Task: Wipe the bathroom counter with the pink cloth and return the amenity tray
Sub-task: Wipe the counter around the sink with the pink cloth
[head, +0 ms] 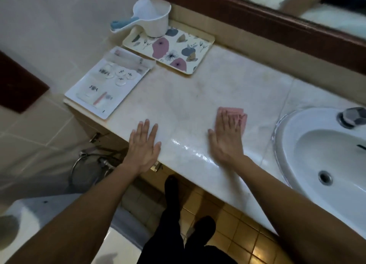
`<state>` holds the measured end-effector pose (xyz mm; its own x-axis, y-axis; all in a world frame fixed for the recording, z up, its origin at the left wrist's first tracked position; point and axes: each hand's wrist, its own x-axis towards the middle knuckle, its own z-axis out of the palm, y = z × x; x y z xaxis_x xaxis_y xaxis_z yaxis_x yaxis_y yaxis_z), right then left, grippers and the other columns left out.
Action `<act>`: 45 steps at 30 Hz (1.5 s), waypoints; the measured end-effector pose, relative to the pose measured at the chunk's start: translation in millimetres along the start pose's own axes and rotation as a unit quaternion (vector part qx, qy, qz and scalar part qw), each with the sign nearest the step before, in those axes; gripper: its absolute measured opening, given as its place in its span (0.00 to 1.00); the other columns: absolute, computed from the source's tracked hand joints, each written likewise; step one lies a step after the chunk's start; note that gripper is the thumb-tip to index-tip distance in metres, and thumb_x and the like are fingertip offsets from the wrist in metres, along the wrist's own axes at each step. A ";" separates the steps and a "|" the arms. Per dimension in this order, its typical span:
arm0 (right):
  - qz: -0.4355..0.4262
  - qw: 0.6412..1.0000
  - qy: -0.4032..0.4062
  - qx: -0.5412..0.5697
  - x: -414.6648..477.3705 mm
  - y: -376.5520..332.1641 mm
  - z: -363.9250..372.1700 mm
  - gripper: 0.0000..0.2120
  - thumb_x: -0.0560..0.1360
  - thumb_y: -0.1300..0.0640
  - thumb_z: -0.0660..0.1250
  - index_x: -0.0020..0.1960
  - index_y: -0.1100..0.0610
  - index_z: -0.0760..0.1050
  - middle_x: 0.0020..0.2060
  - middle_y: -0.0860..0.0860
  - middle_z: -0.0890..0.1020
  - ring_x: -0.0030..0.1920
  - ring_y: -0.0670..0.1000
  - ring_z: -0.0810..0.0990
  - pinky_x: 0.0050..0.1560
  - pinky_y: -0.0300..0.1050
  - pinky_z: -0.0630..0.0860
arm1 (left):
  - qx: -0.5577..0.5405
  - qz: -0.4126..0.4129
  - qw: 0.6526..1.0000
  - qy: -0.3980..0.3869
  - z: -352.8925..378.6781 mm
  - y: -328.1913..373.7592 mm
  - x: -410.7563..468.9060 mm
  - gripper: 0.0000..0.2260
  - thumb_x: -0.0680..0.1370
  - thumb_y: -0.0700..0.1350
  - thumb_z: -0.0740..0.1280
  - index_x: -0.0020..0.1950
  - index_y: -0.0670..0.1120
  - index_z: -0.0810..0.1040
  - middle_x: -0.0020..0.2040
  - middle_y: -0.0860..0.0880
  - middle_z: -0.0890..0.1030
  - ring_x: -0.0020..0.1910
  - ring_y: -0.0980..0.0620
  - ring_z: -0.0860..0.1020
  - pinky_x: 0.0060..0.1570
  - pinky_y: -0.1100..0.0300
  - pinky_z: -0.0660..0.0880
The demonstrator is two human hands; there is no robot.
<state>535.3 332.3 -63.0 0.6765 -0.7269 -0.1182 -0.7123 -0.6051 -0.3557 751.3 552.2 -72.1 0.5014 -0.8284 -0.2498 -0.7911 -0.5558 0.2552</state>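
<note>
The right hand (225, 139) lies flat, fingers spread, pressing the pink cloth (235, 114) onto the surface (188, 105); nothing is clenched, the palm simply pins it for wiping. The cloth sits under the fingertips, near the sink (293, 144). The left hand (143, 146) rests released at the front edge, likely for balance. The amenity tray (105, 89) sits at the far left end, seemingly moved aside to free the wiping area, beside a floral tray (206, 41) holding a scoop (152, 16).

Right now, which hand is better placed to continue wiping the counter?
The right hand: it lies flat on the pink cloth. The left hand rests bare at the counter edge.
</note>
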 end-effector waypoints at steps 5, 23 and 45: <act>-0.171 0.979 -0.107 0.016 -14.2 -93.0 29.4 0.33 0.85 0.43 0.44 0.86 0.53 0.42 0.86 0.51 0.46 0.86 0.55 0.41 0.84 0.57 0.38 | -0.023 -0.019 0.999 0.041 -10.6 3.6 2.6 0.30 0.81 0.57 0.52 0.83 0.50 0.56 0.84 0.44 0.52 0.83 0.43 0.49 0.80 0.41 0.52; 0.001 1.000 -0.023 -0.012 50.1 -15.0 1.6 0.30 0.86 0.44 0.46 0.86 0.48 0.49 0.86 0.48 0.49 0.86 0.54 0.45 0.80 0.53 0.27 | -0.010 0.077 0.993 0.094 -38.2 37.3 147.1 0.25 0.82 0.53 0.54 0.76 0.43 0.69 0.78 0.39 0.67 0.77 0.37 0.64 0.75 0.38 0.59; 0.120 0.992 0.020 -0.023 288.1 40.2 -45.2 0.33 0.84 0.46 0.44 0.86 0.57 0.44 0.86 0.55 0.49 0.85 0.60 0.48 0.82 0.67 0.40 | 0.029 0.116 0.985 0.123 -35.1 50.2 189.6 0.27 0.82 0.53 0.55 0.79 0.45 0.68 0.81 0.41 0.64 0.80 0.39 0.60 0.77 0.38 0.56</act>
<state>693.1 83.9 -69.5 0.4785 -0.8637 -0.1581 -0.8609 -0.4260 -0.2782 819.0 364.8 -73.9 0.3678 -0.9288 0.0450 -0.9101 -0.3496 0.2224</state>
